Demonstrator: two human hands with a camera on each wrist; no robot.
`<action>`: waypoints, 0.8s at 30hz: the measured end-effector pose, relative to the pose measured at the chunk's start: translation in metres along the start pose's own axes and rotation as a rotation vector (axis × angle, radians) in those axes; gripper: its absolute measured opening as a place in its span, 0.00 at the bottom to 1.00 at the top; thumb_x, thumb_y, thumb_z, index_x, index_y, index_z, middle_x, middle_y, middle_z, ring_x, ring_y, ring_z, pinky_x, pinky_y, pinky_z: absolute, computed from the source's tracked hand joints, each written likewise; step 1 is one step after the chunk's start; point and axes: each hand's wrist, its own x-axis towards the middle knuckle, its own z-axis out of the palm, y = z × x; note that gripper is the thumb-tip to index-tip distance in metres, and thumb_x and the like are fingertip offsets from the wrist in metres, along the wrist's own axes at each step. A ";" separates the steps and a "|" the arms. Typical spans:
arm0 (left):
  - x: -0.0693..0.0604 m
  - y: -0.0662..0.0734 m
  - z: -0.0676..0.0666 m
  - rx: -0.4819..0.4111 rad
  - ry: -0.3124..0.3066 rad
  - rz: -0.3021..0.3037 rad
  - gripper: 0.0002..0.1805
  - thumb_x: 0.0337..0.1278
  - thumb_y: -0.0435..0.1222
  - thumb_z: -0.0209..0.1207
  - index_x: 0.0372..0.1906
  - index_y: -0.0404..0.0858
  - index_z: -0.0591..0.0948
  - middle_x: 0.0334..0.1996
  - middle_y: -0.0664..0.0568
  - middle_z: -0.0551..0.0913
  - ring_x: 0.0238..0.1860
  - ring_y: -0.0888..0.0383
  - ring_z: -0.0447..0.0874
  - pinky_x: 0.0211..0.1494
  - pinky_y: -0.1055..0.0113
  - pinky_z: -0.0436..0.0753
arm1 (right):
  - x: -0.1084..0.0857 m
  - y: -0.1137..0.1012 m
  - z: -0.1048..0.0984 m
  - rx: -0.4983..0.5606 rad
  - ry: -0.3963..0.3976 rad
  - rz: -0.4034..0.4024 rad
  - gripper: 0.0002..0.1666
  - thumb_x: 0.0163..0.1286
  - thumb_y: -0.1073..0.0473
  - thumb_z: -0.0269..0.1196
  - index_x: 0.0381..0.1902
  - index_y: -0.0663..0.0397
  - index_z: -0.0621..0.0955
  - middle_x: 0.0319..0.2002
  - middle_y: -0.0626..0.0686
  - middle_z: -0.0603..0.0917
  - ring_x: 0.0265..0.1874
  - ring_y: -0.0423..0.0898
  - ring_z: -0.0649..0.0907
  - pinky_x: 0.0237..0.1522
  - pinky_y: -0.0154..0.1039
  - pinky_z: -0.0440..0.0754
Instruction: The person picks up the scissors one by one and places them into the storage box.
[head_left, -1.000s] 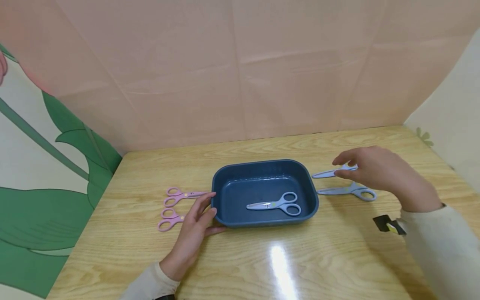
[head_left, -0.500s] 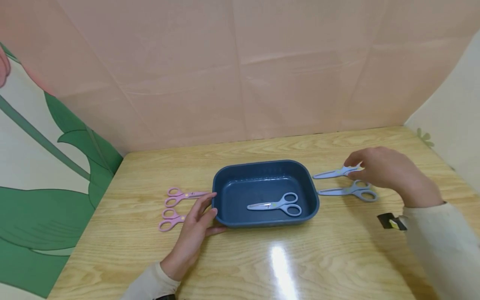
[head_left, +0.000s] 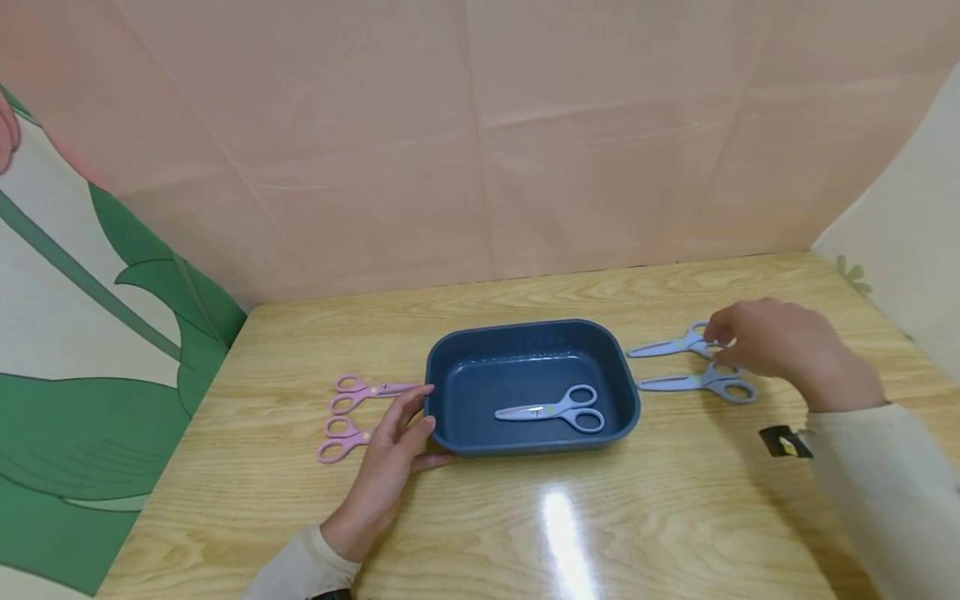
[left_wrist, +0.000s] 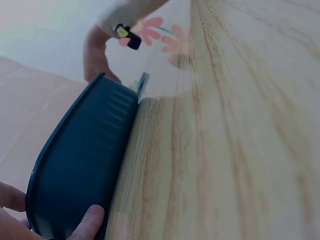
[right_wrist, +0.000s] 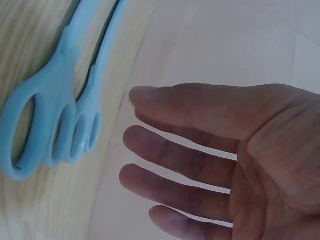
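Note:
A dark blue rectangular tub [head_left: 532, 446] stands on the wooden table, with one pair of light blue scissors [head_left: 551, 411] lying inside. My left hand [head_left: 390, 450] holds the tub's left end, fingers at the rim and thumb against the front wall; the left wrist view shows the thumb [left_wrist: 90, 220] there. Right of the tub lie two more pairs of light blue scissors, a far pair [head_left: 663, 346] and a near pair [head_left: 675, 382]. My right hand [head_left: 780, 346] hovers by their handles. In the right wrist view its fingers [right_wrist: 175, 187] are extended, apart from the scissors' loops [right_wrist: 22, 135], holding nothing.
Two pairs of pink scissors, a far one [head_left: 360, 392] and a near one [head_left: 341, 442], lie left of the tub, partly hidden by my left hand. A pinkish sheet [head_left: 480, 167] hangs behind the table [head_left: 375, 317]. Patterned walls flank both sides.
My right hand has moved to the right, away from the tub, uncovering more of the scissors' handles. The left hand and the tub stay where they were.

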 end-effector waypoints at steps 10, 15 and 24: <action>-0.001 0.003 0.001 0.000 0.004 -0.003 0.25 0.74 0.31 0.48 0.72 0.42 0.66 0.76 0.47 0.60 0.68 0.40 0.70 0.48 0.51 0.89 | 0.001 0.006 0.007 -0.017 -0.055 0.028 0.07 0.54 0.55 0.71 0.31 0.42 0.84 0.33 0.49 0.84 0.30 0.50 0.80 0.24 0.47 0.75; -0.001 0.002 0.001 0.008 0.000 0.010 0.25 0.74 0.32 0.49 0.72 0.40 0.65 0.76 0.45 0.59 0.67 0.40 0.70 0.48 0.51 0.89 | 0.001 0.008 0.011 -0.014 -0.066 0.036 0.04 0.54 0.57 0.68 0.29 0.42 0.84 0.29 0.49 0.81 0.27 0.49 0.76 0.23 0.45 0.73; -0.002 0.002 0.000 0.012 0.010 0.002 0.25 0.73 0.31 0.49 0.72 0.41 0.66 0.76 0.47 0.61 0.64 0.41 0.74 0.48 0.51 0.89 | 0.002 0.007 0.014 -0.030 -0.082 0.031 0.02 0.61 0.58 0.65 0.31 0.47 0.84 0.29 0.50 0.82 0.27 0.49 0.76 0.23 0.47 0.75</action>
